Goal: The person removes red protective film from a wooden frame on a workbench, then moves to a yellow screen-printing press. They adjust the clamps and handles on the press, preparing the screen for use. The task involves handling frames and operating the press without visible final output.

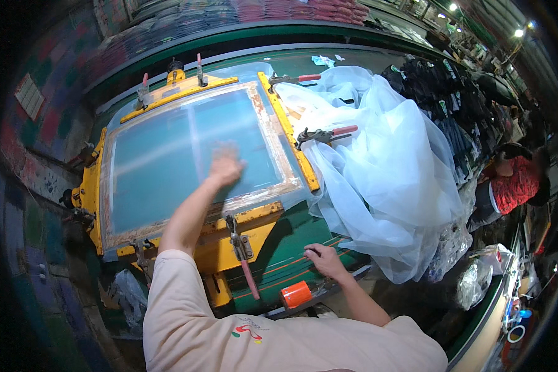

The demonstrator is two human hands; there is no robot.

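Shirt [279, 341]; left hand [227, 164] over mesh [158, 146]; right hand [326, 260] near orange cylinder [296, 294]

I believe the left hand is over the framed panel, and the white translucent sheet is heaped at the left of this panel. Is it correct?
Not quite: in the head view, the white translucent sheet is heaped at the right of the framed panel. The left hand is indeed over the panel.

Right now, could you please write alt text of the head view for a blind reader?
A person's blurred left hand is over a framed screen between yellow bars; the right hand is near an orange cylinder. Translucent white sheeting lies bunched to the right.
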